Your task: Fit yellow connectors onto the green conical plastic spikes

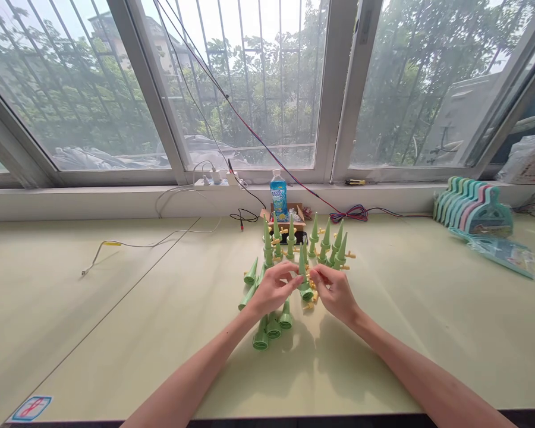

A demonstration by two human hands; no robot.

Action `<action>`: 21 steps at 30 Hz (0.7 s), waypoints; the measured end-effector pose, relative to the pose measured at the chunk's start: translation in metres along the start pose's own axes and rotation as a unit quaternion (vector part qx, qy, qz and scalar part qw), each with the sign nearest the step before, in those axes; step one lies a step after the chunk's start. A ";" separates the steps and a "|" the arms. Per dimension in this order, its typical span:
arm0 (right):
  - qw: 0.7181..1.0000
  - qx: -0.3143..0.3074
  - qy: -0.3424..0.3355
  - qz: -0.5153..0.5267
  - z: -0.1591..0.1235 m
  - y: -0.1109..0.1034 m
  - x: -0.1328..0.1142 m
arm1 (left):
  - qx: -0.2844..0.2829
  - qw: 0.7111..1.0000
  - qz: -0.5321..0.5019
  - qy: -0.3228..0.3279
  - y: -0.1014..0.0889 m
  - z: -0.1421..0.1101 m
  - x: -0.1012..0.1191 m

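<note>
Between thumb and fingers, my left hand (pixel 274 288) grips a green cone-shaped watering spike (pixel 302 267), its point upward. The fingers of my right hand (pixel 334 288) are pinched together at the spike's right side; whatever sits in them is hidden. Just below the hands lie small yellow valves (pixel 309 306) and another green piece with an open round end (pixel 306 294). Behind stand several green spikes with yellow valves sticking out of their sides (pixel 324 245). More green spikes (pixel 273 327) lie left of and in front of my left hand.
A blue liquid bottle (pixel 278 196) and a small cardboard box (pixel 298 224) stand by the sill, with a dark phone-like object (pixel 294 238) before them. Coiled cables (pixel 350 214) lie along the back. Pastel plastic racks (pixel 472 205) and a bagged item (pixel 497 252) are at right.
</note>
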State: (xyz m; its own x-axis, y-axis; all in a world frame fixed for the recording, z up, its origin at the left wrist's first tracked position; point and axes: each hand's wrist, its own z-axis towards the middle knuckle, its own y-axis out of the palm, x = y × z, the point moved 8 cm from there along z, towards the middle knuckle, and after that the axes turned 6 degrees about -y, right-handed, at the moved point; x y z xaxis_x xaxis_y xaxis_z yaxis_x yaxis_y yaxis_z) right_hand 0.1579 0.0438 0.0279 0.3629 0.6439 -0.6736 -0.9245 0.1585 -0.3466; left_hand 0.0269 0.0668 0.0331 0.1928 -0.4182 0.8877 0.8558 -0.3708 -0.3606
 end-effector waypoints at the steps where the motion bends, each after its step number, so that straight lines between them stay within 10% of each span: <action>1: 1.000 -0.001 0.003 -0.001 0.000 0.000 0.000 | 0.006 1.000 0.022 0.020 0.000 -0.001 0.002; 11: 0.998 0.000 0.056 0.012 -0.003 0.000 0.012 | 0.044 0.957 0.209 0.194 0.002 -0.010 0.017; 21: 0.997 0.053 0.053 0.029 -0.003 -0.005 0.008 | 0.098 0.974 0.191 0.077 -0.011 -0.001 0.005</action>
State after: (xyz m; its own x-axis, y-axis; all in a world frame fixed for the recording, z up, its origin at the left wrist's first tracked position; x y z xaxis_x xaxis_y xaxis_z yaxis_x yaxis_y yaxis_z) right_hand 0.1661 0.0458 0.0227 0.3134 0.5727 -0.7575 -0.9494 0.2043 -0.2383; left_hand 0.0178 0.0679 0.0417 0.4533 -0.6188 0.6415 0.8139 -0.0060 -0.5810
